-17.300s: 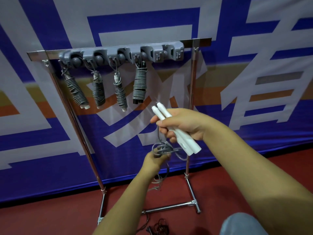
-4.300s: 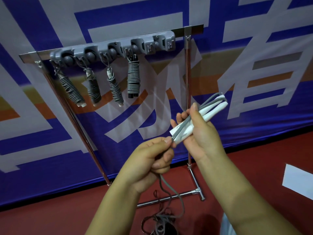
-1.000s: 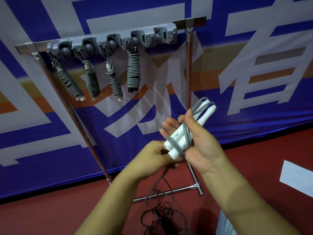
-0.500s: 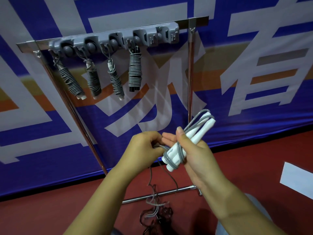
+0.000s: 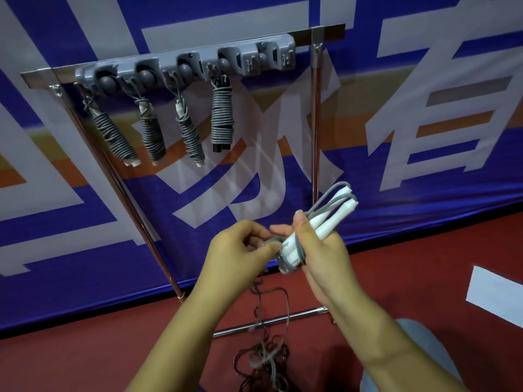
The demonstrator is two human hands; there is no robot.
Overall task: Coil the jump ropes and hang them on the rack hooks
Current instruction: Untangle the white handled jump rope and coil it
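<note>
Another turn of grey cord (image 5: pixel 285 251) goes on: half a second back the lower end of the white handles (image 5: pixel 319 224) had fewer wraps. The right hand (image 5: pixel 319 250) stays clamped round the handles, thumb on top; the left hand (image 5: pixel 243 250) pinches the cord just beside them, feeding it. Plenty of slack, tangled I think, lies on the floor (image 5: pixel 263 360), so winding is far from done, and the free hook (image 5: pixel 278 56) on the rack (image 5: pixel 315 114) waits beside four hung ropes (image 5: pixel 222 117)
</note>
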